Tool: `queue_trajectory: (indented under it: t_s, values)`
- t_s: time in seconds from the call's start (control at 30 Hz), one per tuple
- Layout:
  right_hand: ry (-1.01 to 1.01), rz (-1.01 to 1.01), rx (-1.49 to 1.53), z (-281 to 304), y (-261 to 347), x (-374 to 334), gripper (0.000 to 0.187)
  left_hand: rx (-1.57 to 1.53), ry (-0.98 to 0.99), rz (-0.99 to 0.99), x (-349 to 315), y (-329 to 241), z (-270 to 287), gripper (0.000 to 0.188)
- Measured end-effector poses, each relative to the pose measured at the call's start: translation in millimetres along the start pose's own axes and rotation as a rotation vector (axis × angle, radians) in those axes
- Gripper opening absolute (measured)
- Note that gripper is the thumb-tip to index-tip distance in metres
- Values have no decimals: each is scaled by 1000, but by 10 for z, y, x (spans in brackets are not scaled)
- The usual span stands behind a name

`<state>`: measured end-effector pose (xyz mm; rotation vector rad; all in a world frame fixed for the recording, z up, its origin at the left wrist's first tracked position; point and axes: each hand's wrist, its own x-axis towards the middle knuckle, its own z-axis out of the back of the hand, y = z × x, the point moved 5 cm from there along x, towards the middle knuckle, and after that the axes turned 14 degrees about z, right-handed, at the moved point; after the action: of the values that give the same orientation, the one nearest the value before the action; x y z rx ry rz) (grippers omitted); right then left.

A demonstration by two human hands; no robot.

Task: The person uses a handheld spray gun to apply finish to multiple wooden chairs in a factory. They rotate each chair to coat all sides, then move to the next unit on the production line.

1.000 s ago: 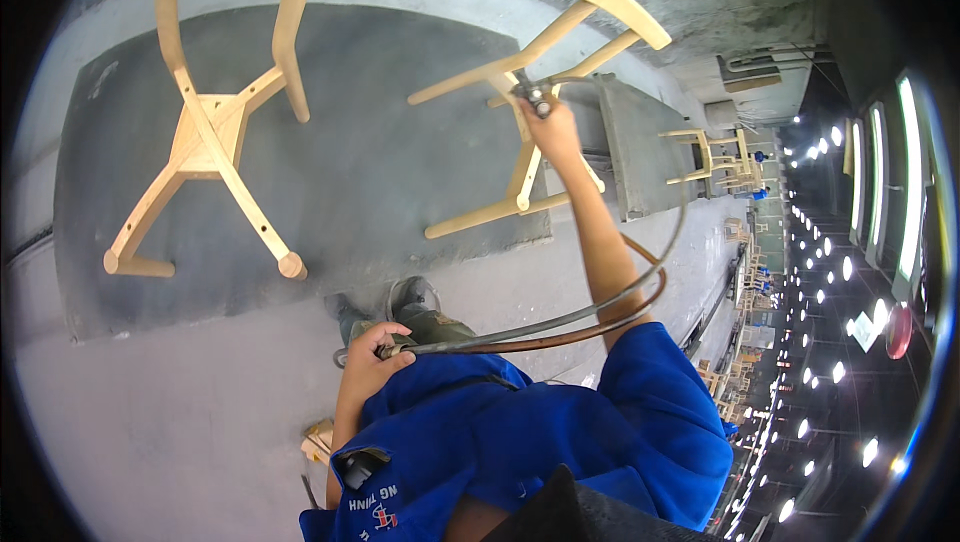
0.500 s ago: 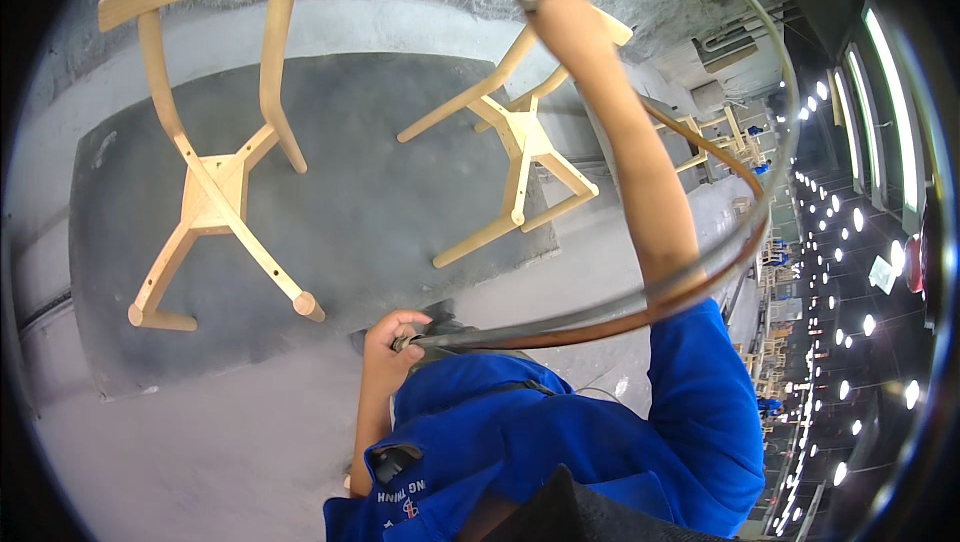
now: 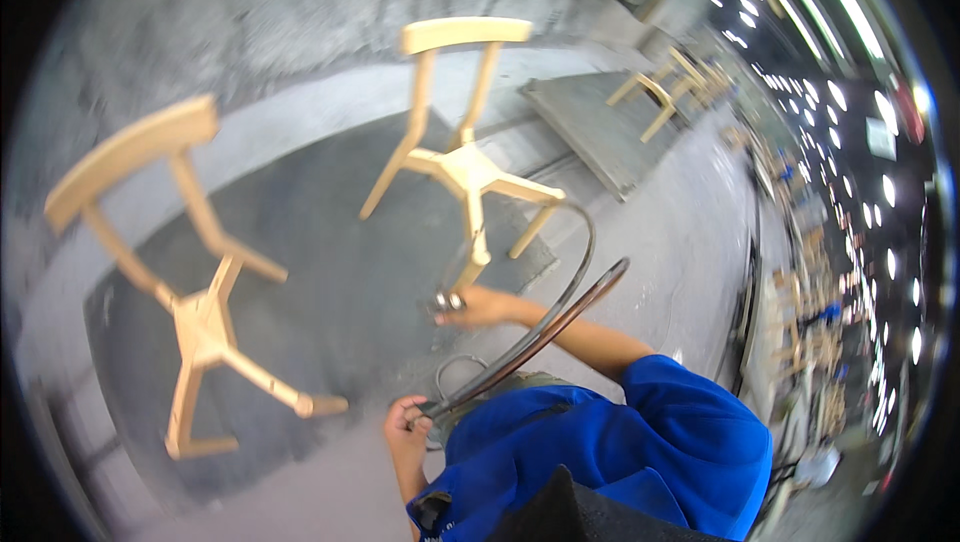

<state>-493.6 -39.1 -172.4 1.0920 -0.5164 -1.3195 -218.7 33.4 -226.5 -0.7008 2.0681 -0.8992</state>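
Note:
My right hand [image 3: 484,308] is closed around a small metal spray gun [image 3: 443,302], blurred by motion, just in front of the far chair's nearest leg. Two hoses [image 3: 520,350], one grey and one brownish, loop out to the right. Near my waist, my left hand [image 3: 405,422] grips them with curled fingers. A pale wooden chair frame [image 3: 203,327] without a seat stands at the left, its curved backrest toward the wall. A second matching chair frame [image 3: 470,170] stands farther off, right of the first. Both rest on a dark grey board [image 3: 320,212].
A rough grey wall [image 3: 300,32] runs behind the chairs. Another dark board [image 3: 590,132] lies farther right, with more wooden chair frames [image 3: 690,77] beyond it. Along the far right are rows of wooden furniture [image 3: 815,342] under many lamps.
My right hand has come down from high up by the wall to below the far chair, bringing the spray gun. The hose loop has dropped and narrowed. The view has swung right.

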Motion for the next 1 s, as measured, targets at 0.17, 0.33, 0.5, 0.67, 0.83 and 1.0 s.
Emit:
queue_trajectory:
  t_s: [0.17,0.33,0.5,0.67,0.83,1.0]
  values:
    - [-317,-344,174,-18,-637,-1846,55,203,349,183,410,103,-852,37]
    - [-857,-356,636,216,-1107,-3251,78,440,721,336,605,454,-2116,53]
    - [-1192,-251,812,593,-1596,-4455,86,766,903,436,694,1194,-3594,48]
    - [-1252,-293,787,837,-2022,-5623,82,963,1059,551,636,1954,-4758,45]
    - [-1310,-268,818,992,-2268,-6516,77,914,1019,747,694,2637,-5703,40]
    - [-1406,-134,831,1292,-2471,-6868,69,808,881,682,1123,2961,-6608,48]
